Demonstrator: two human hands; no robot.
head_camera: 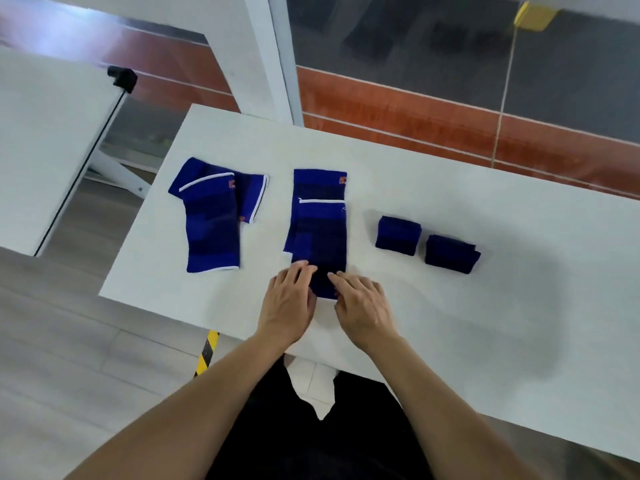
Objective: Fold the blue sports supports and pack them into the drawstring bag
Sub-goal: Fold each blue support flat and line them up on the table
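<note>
White table with a matte top, and a white panel leaning off to the left with a black corner piece on it. Grey wood-look floor with a strip of yellow-black hazard tape. Behind it all runs an orange-red band, and up top right there's a yellow tag thing with a pale cord hanging down
</note>
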